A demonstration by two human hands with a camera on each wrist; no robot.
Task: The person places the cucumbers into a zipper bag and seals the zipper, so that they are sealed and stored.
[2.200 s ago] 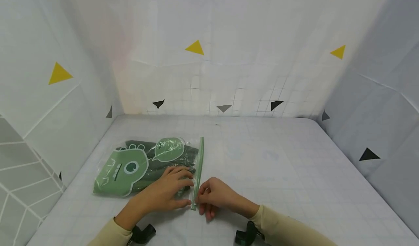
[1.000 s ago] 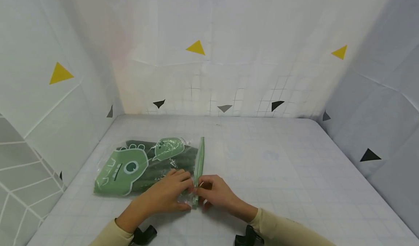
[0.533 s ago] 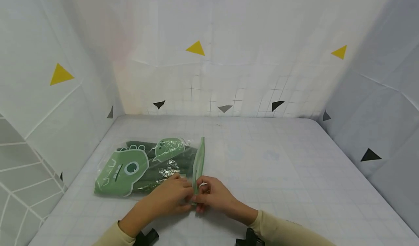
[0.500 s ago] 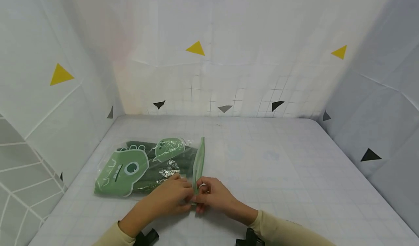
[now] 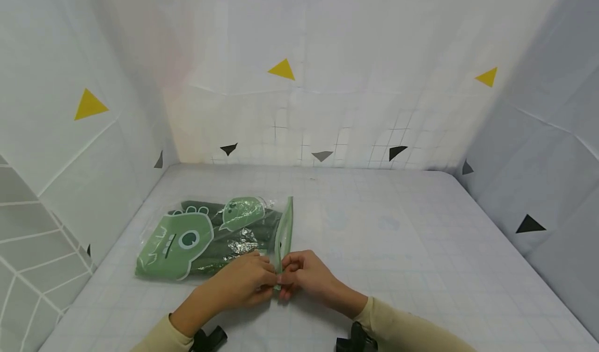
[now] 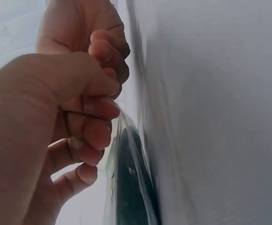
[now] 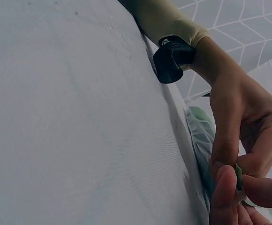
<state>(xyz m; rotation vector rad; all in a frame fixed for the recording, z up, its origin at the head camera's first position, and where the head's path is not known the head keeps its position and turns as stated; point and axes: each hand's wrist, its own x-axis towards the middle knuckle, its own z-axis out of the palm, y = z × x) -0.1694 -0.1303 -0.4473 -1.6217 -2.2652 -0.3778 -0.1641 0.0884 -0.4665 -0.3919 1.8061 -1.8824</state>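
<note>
A clear zip bag with green cartoon monster prints lies flat on the left half of the table, dark green contents inside it. Its green zip strip runs along the right edge, the far part bowed slightly apart. With thumb and fingers, my left hand pinches the near corner of the bag beside the strip. My right hand pinches the near end of that strip, fingertips against the left hand's. In the right wrist view a bit of green strip shows between the fingertips. What the contents are, I cannot tell.
A white table with a faint grid extends to the right of the bag. White cloth walls with yellow and black triangles enclose it at the back and sides. Black wrist cameras hang under both sleeves.
My left hand, earlier spread over the bag's near right part, has drawn its fingers together at the corner. The right hand has moved from beside the strip to grip its near end.
</note>
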